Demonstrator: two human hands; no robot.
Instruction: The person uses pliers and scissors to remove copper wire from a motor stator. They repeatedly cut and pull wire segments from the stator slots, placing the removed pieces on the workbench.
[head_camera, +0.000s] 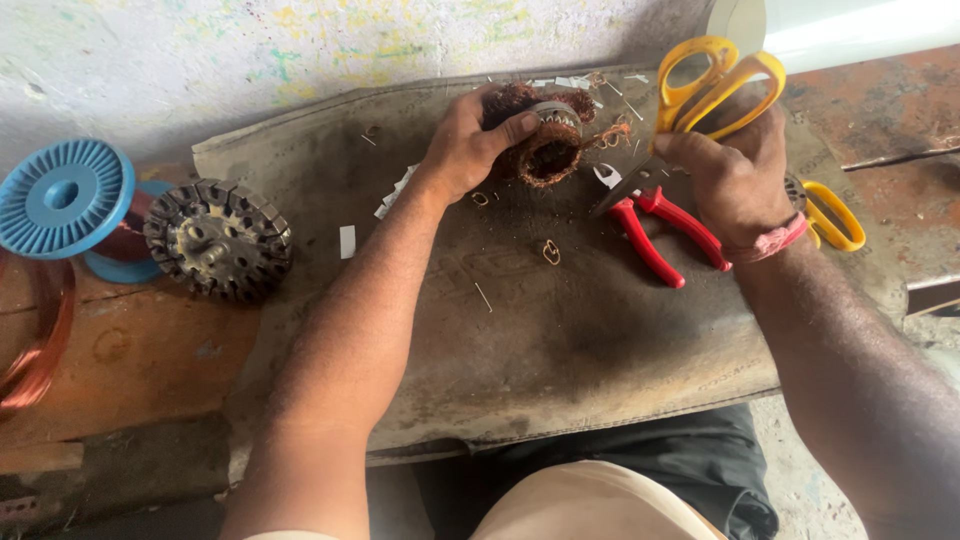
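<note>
My left hand (468, 146) grips a round motor stator (545, 142) wound with brown copper wire, holding it on edge on a worn grey mat (520, 330). My right hand (735, 172) holds yellow-handled scissors (700, 92), handles up, blades pointing down-left toward the stator. Red-handled pliers (665, 228) lie on the mat just below the blades, next to my right wrist.
A bare toothed stator core (218, 238) and a blue spool of copper wire (65, 200) sit at the left. A second pair of yellow scissors (830, 215) lies behind my right wrist. Paper strips and wire scraps (548, 252) litter the mat.
</note>
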